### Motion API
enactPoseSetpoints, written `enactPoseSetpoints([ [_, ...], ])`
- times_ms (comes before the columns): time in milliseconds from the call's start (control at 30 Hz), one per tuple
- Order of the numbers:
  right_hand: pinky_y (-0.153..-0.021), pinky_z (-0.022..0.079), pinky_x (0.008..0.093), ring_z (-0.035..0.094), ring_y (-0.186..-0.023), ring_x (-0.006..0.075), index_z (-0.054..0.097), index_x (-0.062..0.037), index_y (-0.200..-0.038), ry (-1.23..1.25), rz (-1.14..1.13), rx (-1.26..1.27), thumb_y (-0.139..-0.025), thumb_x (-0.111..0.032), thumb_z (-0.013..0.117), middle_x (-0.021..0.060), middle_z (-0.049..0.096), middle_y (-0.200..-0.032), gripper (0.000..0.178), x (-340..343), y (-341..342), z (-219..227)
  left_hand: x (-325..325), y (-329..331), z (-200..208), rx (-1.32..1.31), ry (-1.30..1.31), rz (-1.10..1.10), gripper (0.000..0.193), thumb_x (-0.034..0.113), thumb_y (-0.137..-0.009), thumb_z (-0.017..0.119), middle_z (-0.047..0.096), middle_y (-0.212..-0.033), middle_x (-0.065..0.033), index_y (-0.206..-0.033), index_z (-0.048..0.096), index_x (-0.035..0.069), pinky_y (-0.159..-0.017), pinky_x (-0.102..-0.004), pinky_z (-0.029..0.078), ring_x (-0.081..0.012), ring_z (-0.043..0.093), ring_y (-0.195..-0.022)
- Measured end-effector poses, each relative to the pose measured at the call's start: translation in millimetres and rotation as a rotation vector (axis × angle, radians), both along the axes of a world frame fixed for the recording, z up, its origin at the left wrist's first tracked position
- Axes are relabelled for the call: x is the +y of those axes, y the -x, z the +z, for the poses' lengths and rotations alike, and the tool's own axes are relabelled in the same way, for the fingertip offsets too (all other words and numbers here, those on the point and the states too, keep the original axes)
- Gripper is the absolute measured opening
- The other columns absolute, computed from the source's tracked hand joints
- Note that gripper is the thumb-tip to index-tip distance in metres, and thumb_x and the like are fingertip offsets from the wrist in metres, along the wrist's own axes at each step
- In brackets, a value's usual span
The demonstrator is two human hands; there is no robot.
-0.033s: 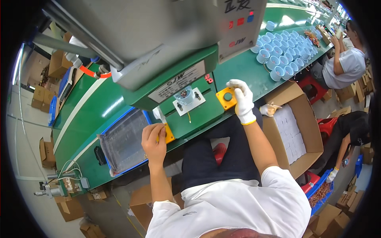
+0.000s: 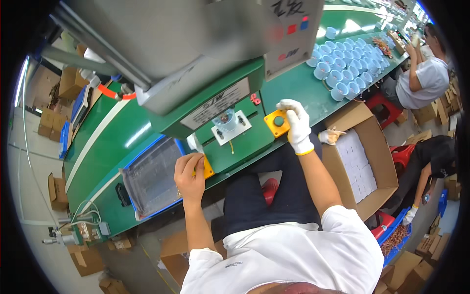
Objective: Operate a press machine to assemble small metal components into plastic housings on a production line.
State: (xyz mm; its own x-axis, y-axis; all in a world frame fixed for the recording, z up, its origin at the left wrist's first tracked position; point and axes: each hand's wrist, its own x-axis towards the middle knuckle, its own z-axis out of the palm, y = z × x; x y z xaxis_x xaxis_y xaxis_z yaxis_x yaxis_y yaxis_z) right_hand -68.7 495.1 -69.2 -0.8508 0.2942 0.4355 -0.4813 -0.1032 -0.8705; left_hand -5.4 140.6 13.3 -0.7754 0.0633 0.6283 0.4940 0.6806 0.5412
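You sat at the near edge of the green workbench (image 2: 122, 142), facing the grey press (image 2: 161, 44) whose body overhung the bench, and both of your arms reached forward from the lower edge with the elbows bent. Your left hand (image 2: 190, 171), bare, lay curled over the yellow button box (image 2: 207, 169) at the near edge of the bench, just right of the clear tray (image 2: 149, 179) in its blue frame; the fingers were bent down onto the box, pressing rather than grasping anything. Your right hand (image 2: 296, 125), in a white glove with a yellow cuff, rested on the second yellow button box (image 2: 275, 122) further right along the same edge, its fingers loosely spread on and beside the dark button, holding nothing. The two boxes sat well apart on either side of the small white fixture plate (image 2: 231, 128), which I judge kept both of your hands out from under the press. On that plate, directly beneath the press head, stood a small pale blue cup-shaped part (image 2: 226, 119). More pale blue cups (image 2: 342, 73) stood in rows toward the far right corner of the bench, and an open cardboard box (image 2: 364, 161) lined with white sheets stood just beside your right knee.
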Motion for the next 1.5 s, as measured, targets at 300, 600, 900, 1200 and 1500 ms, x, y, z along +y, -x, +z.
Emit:
enactPoseSetpoints([
  [300, -0.104, 0.057, 0.0363, 0.075, -0.112, 0.0218, 0.069, 0.0018, -0.130, 0.076, 0.049, -0.100, -0.109, -0.007, 0.058, 0.0138, 0.078, -0.117, 0.025, -1, 0, -9, 7, 15, -19, -0.089, -0.043, 0.028, 0.013, 0.001, -0.089, 0.086, 0.078, -0.101, -0.0131, -0.102, 0.083, -0.001, -0.079, -0.0355, 0.059, -0.0267, 0.076, -0.087],
  [600, -0.102, 0.059, 0.0372, 0.076, -0.110, 0.0224, 0.071, 0.0010, -0.126, -0.168, -0.050, -0.026, -0.101, 0.001, 0.064, 0.0137, 0.077, -0.117, 0.025, -5, -2, 3, 6, 14, -17, -0.145, -0.132, 0.001, 0.012, 0.001, -0.087, 0.087, 0.077, -0.095, -0.0126, -0.096, 0.079, -0.002, -0.078, -0.0366, 0.058, -0.0275, 0.074, -0.084],
  [900, -0.100, 0.060, 0.0368, 0.077, -0.109, 0.0231, 0.074, 0.0003, -0.118, -0.157, -0.058, -0.036, -0.098, 0.002, 0.067, 0.0136, 0.076, -0.117, 0.022, -4, -3, -2, -4, 9, -22, -0.234, -0.163, -0.069, 0.012, 0.004, -0.090, 0.087, 0.076, -0.090, -0.0120, -0.096, 0.078, -0.002, -0.075, -0.0341, 0.056, -0.0243, 0.072, -0.079],
  [1200, -0.102, 0.059, 0.0351, 0.075, -0.108, 0.0190, 0.072, 0.0018, -0.124, -0.125, -0.024, -0.088, -0.104, 0.000, 0.064, 0.0114, 0.078, -0.115, 0.022, -3, 0, 5, 30, 55, 59, -0.168, -0.185, -0.200, 0.013, 0.001, -0.084, 0.088, 0.073, -0.085, -0.0068, -0.094, 0.080, -0.002, -0.076, -0.0311, 0.053, -0.0159, 0.067, -0.077],
  [1500, -0.103, 0.057, 0.0337, 0.074, -0.110, 0.0183, 0.070, 0.0020, -0.129, -0.057, 0.028, -0.110, -0.105, -0.001, 0.065, 0.0121, 0.078, -0.118, 0.024, -4, 1, -4, 56, 110, 104, -0.467, 0.017, -0.219, 0.026, 0.022, -0.085, 0.093, 0.073, -0.080, -0.0021, -0.099, 0.083, 0.002, -0.071, -0.0324, 0.051, -0.0133, 0.059, -0.072],
])
